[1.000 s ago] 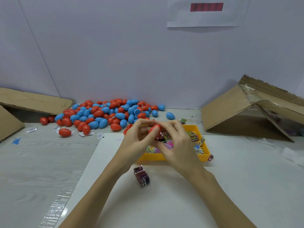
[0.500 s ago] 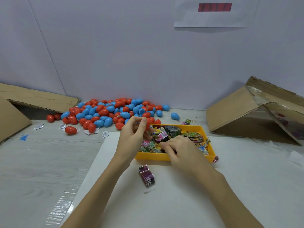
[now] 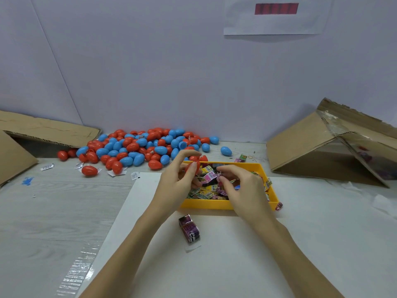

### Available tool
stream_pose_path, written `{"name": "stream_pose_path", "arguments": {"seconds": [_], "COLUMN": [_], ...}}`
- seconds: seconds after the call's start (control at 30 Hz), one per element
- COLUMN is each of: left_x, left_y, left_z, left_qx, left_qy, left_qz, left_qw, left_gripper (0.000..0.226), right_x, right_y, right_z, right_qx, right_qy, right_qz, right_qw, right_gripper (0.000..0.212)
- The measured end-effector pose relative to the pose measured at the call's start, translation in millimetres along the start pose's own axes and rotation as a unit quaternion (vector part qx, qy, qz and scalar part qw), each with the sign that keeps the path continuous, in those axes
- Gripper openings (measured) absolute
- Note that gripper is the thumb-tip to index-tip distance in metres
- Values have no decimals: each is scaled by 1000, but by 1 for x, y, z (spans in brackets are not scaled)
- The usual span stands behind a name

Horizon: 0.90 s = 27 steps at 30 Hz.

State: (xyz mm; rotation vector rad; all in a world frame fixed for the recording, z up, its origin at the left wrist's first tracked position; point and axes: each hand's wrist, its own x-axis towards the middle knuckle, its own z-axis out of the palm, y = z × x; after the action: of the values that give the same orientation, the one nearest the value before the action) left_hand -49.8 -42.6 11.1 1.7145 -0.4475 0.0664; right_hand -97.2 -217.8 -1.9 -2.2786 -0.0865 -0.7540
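My left hand (image 3: 176, 181) curls its fingers round a red egg (image 3: 192, 167) just over the far left corner of the yellow tray (image 3: 206, 204). My right hand (image 3: 242, 188) pinches a small packet (image 3: 220, 180) among the others in the tray. I should lift only that one, then bring it straight to the egg.

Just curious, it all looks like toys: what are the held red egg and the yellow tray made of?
The red egg: seemingly hard plastic, smooth, even red with a slight sheen. The yellow tray: probably moulded plastic, uniform colour, thin straight walls, duller finish.
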Motion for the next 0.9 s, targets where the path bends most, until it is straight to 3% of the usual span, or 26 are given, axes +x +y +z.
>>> {"name": "stream_pose_path", "arguments": {"seconds": [0.1, 0.23, 0.33, 0.77, 0.9], "left_x": [-2, -4, -5, -7, -7], "left_y": [1, -2, -4, -2, -3], "left_z": [2, 6, 9, 9, 7], "left_qx": [29, 54, 93, 125, 120], "left_qy": [-14, -33, -44, 14, 25], "left_qz": [18, 16, 43, 92, 91], "left_qw": [999, 998, 994, 988, 988], "left_gripper": [18, 10, 12, 21, 18], "right_x": [1, 4, 5, 2, 2], "right_y": [2, 5, 6, -3, -6], "right_z": [0, -1, -3, -1, 1], "right_qx": [33, 203, 268, 342, 359], "right_qy": [8, 1, 3, -80, -85], "right_qz": [37, 122, 136, 127, 150], "right_qw": [999, 971, 954, 928, 917], "right_gripper": [17, 16, 15, 18, 38]}}
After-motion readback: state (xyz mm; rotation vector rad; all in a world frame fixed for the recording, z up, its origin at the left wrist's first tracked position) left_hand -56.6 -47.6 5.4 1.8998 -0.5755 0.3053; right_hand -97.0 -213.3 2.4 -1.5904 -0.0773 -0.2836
